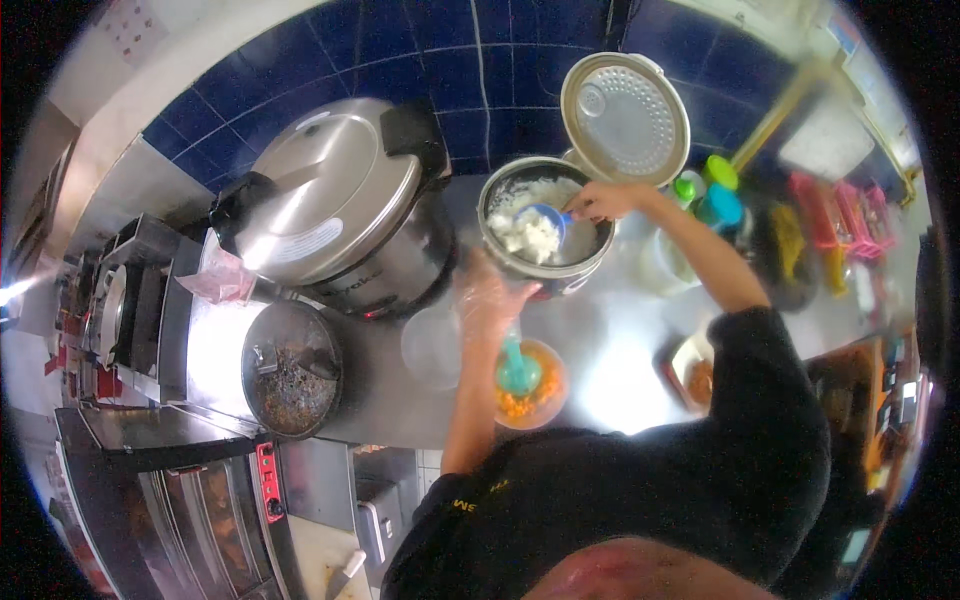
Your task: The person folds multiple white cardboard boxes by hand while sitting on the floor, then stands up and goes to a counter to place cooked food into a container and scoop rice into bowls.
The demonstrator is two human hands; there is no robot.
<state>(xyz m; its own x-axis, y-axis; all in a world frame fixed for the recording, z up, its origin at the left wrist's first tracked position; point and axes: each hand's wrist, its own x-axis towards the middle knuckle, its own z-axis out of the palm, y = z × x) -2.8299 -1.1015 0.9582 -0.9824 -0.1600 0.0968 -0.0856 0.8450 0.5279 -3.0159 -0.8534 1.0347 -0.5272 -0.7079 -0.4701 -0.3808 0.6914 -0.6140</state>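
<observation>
My right hand (600, 201) grips the handle of a blue scoop (562, 217), tilted inside an open rice cooker (590, 268). White rice (532, 236) fills the scoop's bowl and lies along the cooker's inner wall. My left hand (487, 300), seemingly in a thin clear glove, is beside the cooker's front left side, thumb stretched out and fingers blurred; whether it touches the cooker I cannot tell. Under my left forearm stands a clear round container (533, 418) of small orange pieces, with a teal spoon (517, 370) in it. A translucent round container or lid (430, 347) is to its left.
The cooker's lid (627, 118) stands raised behind it. A large steel rice cooker (345, 200), closed, is at the left. In front of that sits a dark round pan (291, 370). Bottles (715, 200) and pink baskets (840, 212) line the right; a white tray (692, 365) is near my right elbow.
</observation>
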